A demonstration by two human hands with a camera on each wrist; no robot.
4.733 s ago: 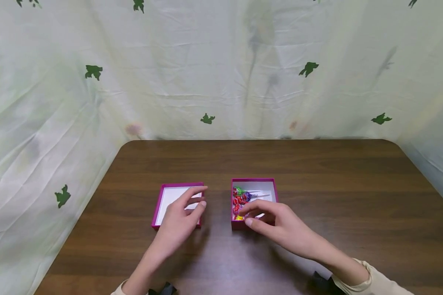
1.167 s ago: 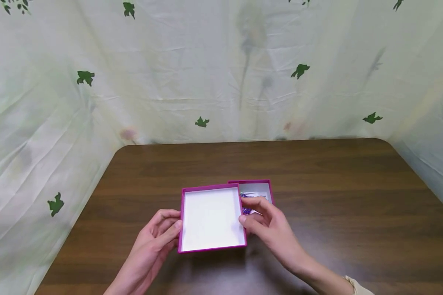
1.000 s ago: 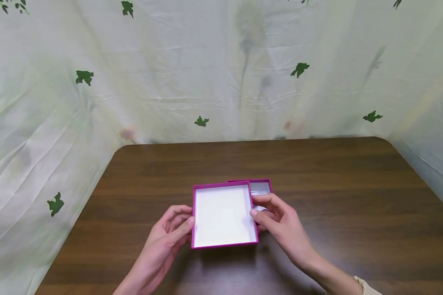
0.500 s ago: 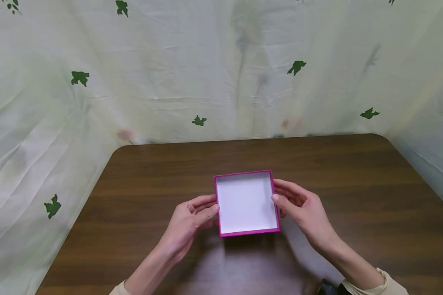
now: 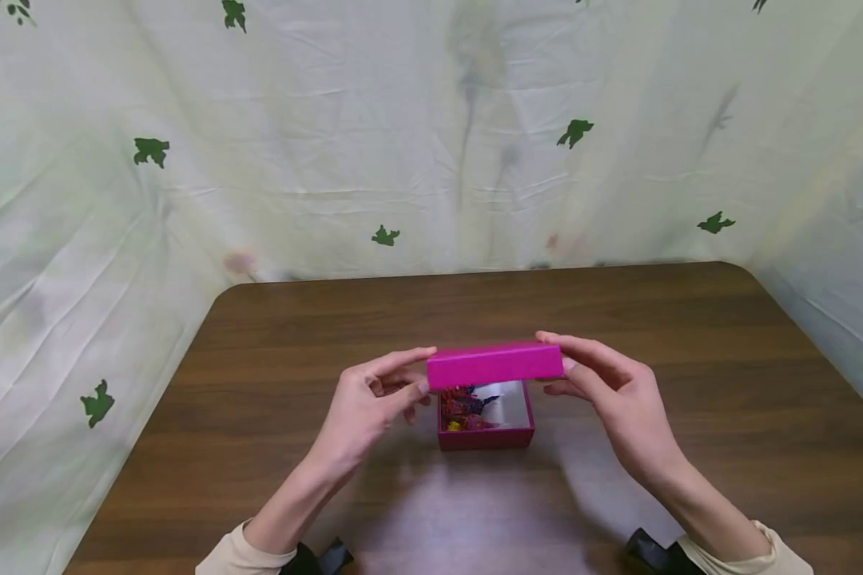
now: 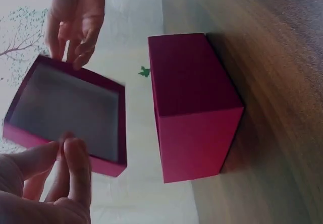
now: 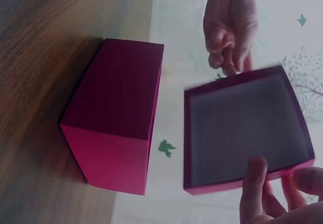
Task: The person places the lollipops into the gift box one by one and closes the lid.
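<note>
Both hands hold a magenta box lid (image 5: 495, 366) above an open box (image 5: 486, 439) on the table. The left hand (image 5: 365, 407) pinches the lid's left side, and the right hand (image 5: 611, 391) grips its right side. The lid's pale inner face shows in both wrist views, turned down toward the box. Several wrapped lollipops (image 5: 467, 411) lie along the left of the box, partly covered by the lid in the head view. In the left wrist view the box (image 6: 199, 108) stands upright, apart from the lid.
A brown wooden table (image 5: 316, 319) with rounded far corners bears the box. A pale curtain (image 5: 431, 120) with green leaf prints surrounds its back and sides. Black straps (image 5: 324, 555) sit at the cuffs.
Both hands lifted the lid from left of the box and carried it right, over the box. Its inside faced up; now it has been tipped over, with its outer side showing.
</note>
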